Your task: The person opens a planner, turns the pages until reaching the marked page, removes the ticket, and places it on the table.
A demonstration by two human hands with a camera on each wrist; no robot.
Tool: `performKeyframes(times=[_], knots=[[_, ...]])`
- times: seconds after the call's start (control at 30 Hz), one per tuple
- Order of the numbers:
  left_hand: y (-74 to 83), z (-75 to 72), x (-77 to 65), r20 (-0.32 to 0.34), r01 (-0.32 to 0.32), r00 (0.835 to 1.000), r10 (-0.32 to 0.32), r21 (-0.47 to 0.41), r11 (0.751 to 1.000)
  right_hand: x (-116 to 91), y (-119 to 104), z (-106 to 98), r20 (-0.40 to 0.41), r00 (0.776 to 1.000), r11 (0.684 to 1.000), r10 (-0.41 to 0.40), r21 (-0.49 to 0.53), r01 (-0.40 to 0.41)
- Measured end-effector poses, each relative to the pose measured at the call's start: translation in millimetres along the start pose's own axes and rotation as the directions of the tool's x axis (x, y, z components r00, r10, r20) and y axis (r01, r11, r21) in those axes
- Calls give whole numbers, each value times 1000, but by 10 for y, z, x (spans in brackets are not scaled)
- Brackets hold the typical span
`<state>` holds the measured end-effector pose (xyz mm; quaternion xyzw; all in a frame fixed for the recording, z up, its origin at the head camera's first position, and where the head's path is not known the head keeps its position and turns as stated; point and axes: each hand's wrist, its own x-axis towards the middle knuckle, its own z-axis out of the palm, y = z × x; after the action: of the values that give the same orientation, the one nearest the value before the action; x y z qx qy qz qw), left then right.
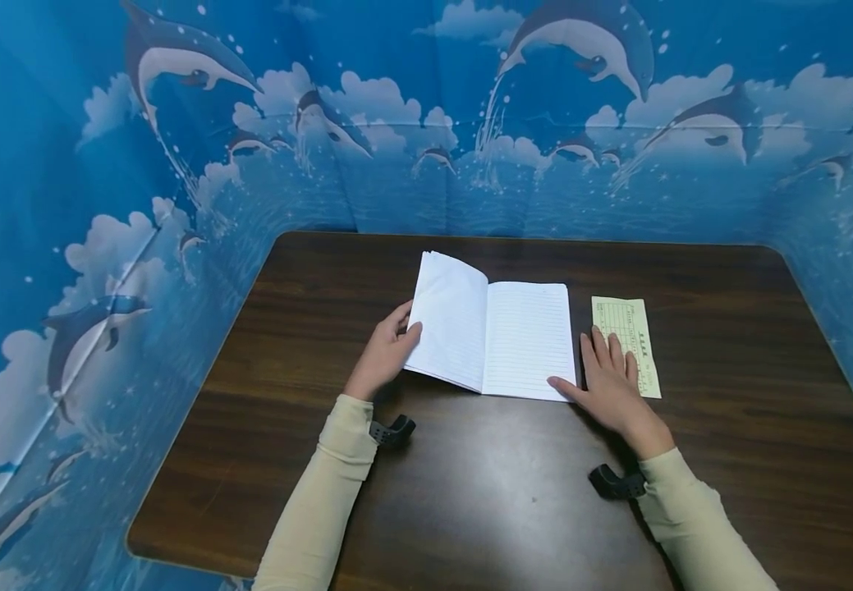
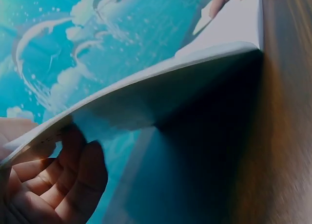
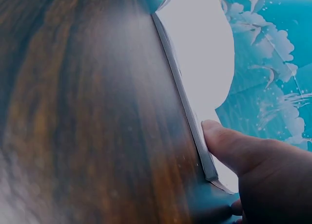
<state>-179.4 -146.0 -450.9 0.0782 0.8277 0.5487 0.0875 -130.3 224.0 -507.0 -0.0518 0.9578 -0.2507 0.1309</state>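
Observation:
An open notebook (image 1: 529,341) with lined white pages lies on the dark wooden table. My left hand (image 1: 382,353) pinches its left side at the outer edge, thumb on top and fingers beneath, holding that side up off the table. In the left wrist view the raised side (image 2: 141,83) curves up from the spine, with shadow below it. My right hand (image 1: 611,394) is spread flat at the right; its thumb (image 3: 229,141) rests on the right page's lower corner. The other fingers lie over a pale yellow-green printed slip (image 1: 644,349), partly hiding it.
The wooden table (image 1: 263,427) has rounded corners. A blue curtain (image 1: 396,180) printed with dolphins and clouds hangs behind it and along both sides. Black bands (image 1: 394,431) sit at both wrists, beside the pale sleeves.

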Motion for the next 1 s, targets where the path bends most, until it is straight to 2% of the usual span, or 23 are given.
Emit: performKeyframes(times=[0.17,0.3,0.4,0.53,0.8,1.0], knots=[[179,49,-1,53,-41,998,41,-16,999,-8,-13,-11,-9,1000,1000,-4,7,4],[296,111,28,69,-77,995,77,-12,997,-22,-31,-26,-10,1000,1000,-11,17,12],[389,167,47,75,-91,993,90,17,996,-34,-32,-22,-10,1000,1000,-13,18,14],[536,254,55,84,-108,992,99,115,987,-30,-26,-11,-11,1000,1000,-14,22,14],[870,502,111,139,-150,984,112,305,940,-27,-15,-31,-35,999,999,-21,28,22],[1073,729,138,205,-149,977,63,439,886,-51,-25,-4,-39,999,999,-24,45,26]])
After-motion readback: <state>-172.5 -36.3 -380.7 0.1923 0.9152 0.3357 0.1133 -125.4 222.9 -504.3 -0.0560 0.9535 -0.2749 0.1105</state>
